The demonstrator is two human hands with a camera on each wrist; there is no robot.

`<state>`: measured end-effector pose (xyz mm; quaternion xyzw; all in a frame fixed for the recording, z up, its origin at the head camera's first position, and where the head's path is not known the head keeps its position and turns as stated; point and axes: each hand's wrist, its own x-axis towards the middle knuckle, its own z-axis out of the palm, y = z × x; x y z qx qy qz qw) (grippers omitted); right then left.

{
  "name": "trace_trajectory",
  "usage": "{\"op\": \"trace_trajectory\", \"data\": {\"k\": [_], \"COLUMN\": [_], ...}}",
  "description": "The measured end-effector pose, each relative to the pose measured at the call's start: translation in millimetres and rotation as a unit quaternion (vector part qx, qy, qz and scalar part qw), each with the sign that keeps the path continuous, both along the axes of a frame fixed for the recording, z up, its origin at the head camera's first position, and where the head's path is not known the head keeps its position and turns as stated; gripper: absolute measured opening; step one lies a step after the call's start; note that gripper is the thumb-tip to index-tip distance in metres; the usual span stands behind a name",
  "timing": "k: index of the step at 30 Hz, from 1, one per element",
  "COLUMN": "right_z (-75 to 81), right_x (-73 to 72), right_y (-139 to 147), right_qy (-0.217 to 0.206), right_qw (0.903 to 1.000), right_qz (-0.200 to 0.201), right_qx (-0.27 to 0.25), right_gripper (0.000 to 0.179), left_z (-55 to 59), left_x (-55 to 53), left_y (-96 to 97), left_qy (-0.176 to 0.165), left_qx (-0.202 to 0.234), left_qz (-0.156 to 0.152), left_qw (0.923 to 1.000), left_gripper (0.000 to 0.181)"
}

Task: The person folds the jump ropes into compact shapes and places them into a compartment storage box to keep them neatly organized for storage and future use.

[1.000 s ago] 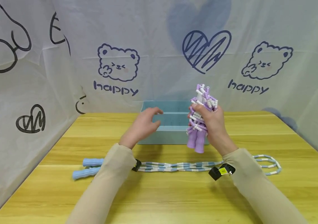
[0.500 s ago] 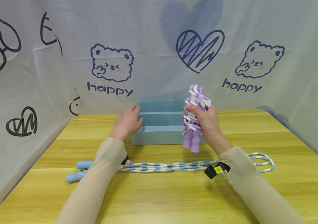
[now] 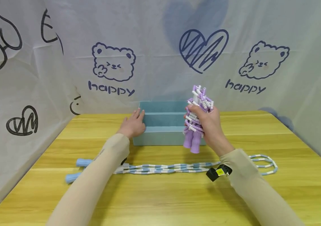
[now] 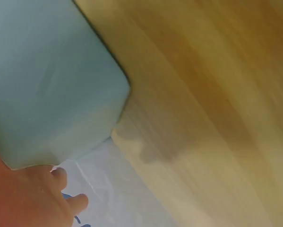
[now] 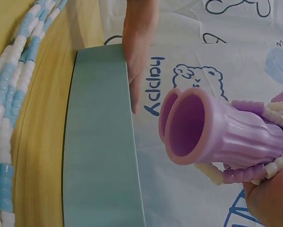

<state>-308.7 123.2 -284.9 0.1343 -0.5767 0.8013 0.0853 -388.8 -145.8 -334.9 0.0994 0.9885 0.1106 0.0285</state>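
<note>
On the wooden table (image 3: 160, 197) sits a box (image 3: 166, 138); the left hand (image 3: 132, 126) rests on its left end, fingers extended. Near its right end, the right hand (image 3: 212, 125) grips the purple rope (image 3: 193, 125) upright, handles (image 3: 195, 143) lowest.

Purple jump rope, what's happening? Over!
Purple jump rope bundled in right hand. Left hand touching left end of blue bin. Blue-white jump rope stretched in front of bin.

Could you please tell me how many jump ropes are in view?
2: the purple-and-white rope, bundled in the right hand, and the blue-and-white rope, stretched across the table, partly hidden by the sleeves.
</note>
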Motion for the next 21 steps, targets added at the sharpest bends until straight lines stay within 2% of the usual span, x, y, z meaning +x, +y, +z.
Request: {"op": "trace_trajectory", "data": {"k": [9,12,14,16,18,20,21], "right_z": [-3.1,-3.4,-1.3,3.4,11.3,20.7,25.3], "right_x": [-2.7,-5.4,-8.2,-13.8,-22.0,-32.8,-38.5], "right_y": [0,3,6,8,8,6,5], "right_qy": [-0.015,0.001,0.029,0.068,0.106,0.141,0.149], "right_qw": [0.9996,0.9977,0.9916,0.9742,0.9492,0.9175,0.906], "right_qz": [-0.015,-0.031,-0.045,-0.07,-0.086,-0.1,-0.098], "right_qx": [0.02,0.061,0.118,0.204,0.284,0.358,0.384], "right_gripper": [0.036,0.037,0.04,0.042,0.044,0.047,0.048], "left_z": [0.4,-2.1,-3.4,-4.0,-3.5,-2.5,-1.9], "left_x": [0.9,0.4,0.4,0.6,1.2,1.5,1.4], "left_y": [-0.7,-0.5,0.4,1.3,1.6,1.2,0.9], "left_qy": [0.0,0.004,0.004,0.003,0.001,0.001,0.001], "left_qx": [-0.011,-0.006,-0.006,-0.007,-0.01,-0.011,-0.011], "left_qz": [0.011,0.011,0.008,0.007,0.01,0.013,0.013], "left_qw": [0.9999,0.9999,0.9999,0.9999,0.9999,0.9999,0.9999], "left_gripper": [0.064,0.064,0.064,0.065,0.065,0.065,0.065]}}
